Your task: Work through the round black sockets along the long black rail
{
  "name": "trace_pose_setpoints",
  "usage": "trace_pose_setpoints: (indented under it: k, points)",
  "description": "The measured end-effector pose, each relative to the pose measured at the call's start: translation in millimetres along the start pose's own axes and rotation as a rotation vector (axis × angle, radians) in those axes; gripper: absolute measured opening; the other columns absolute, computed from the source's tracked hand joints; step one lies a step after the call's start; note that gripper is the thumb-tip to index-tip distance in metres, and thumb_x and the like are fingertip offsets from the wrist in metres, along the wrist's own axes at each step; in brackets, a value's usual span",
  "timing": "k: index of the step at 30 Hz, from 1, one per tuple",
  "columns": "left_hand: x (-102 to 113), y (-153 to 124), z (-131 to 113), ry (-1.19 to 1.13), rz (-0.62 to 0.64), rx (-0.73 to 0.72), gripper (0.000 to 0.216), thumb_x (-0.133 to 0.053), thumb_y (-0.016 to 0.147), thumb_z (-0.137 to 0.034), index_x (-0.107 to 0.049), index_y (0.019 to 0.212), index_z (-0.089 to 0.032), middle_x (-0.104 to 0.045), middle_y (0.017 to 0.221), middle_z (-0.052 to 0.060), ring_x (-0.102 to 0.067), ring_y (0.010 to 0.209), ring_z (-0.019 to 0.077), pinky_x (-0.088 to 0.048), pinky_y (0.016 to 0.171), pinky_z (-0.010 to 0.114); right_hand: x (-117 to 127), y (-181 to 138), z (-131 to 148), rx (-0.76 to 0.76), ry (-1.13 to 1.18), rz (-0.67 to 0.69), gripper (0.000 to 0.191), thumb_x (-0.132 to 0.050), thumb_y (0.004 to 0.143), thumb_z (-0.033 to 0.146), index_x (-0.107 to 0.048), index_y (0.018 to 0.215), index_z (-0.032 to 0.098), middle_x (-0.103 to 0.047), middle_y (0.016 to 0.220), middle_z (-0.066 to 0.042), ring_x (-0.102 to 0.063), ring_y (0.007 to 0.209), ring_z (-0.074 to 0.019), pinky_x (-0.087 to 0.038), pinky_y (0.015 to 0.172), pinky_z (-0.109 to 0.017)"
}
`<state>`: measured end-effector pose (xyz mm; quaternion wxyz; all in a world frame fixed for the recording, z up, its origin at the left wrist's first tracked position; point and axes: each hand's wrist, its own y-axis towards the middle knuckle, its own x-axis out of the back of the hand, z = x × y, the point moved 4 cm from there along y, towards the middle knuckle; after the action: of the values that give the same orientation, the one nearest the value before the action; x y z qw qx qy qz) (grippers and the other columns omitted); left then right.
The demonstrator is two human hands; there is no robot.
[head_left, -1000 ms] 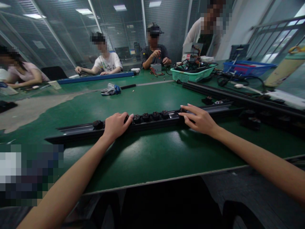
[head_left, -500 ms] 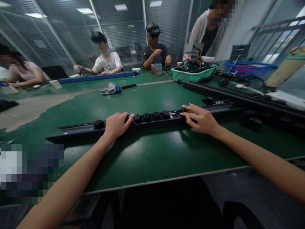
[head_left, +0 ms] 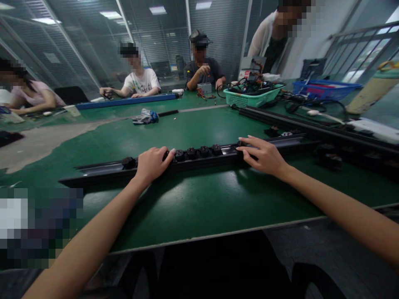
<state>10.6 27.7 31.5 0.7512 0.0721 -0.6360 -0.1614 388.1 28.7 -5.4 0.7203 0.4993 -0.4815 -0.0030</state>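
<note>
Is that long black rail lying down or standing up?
Lying down. The black rail stretches flat along the green table, with the left hand and right hand resting on it.

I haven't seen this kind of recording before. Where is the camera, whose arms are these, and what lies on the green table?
There is no machine here. The camera sits on a person's head and looks forward and down, so the two bare arms reaching in from below are that person's own. The left hand and the right hand both rest on a black rail lying across the green table. Between the hands, a row of small black parts sits in the rail. Nothing is lifted. The right fingers are spread, and whether the left hand grips a part cannot be told. Farther back lie a second rail, a green basket of cables, a blue tray and a cloth. The other people at the table are co-workers.
</note>
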Motion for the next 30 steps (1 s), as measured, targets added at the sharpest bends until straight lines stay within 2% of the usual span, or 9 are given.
trace_pose_setpoints:
  k: [18, 30]
  points:
    - [-3.1, 0.5, 1.6, -0.015, -0.012, -0.001, 0.069, -0.021, 0.109, -0.064, -0.073, 0.103, -0.019, -0.076, 0.097, 0.014, -0.069, 0.085, 0.0269, -0.031, 0.063, 0.032, 2.4, 0.3, -1.9, 0.017, -0.016, -0.047, 0.028, -0.058, 0.100, 0.026, -0.085, 0.107, 0.020, -0.076, 0.131, -0.013, -0.072, 0.123, -0.0334, -0.057, 0.111, -0.057]
    - [-2.0, 0.1, 1.1, -0.020, -0.011, 0.000, 0.068, -0.022, 0.109, -0.062, -0.074, 0.102, -0.019, -0.075, 0.096, 0.014, -0.069, 0.086, 0.0277, -0.033, 0.064, 0.033, 2.7, 5.7, -1.8, -0.024, 0.058, 0.003, 0.027, -0.055, 0.105, 0.030, -0.080, 0.105, 0.020, -0.072, 0.126, -0.017, -0.070, 0.117, -0.0331, -0.057, 0.107, -0.057]
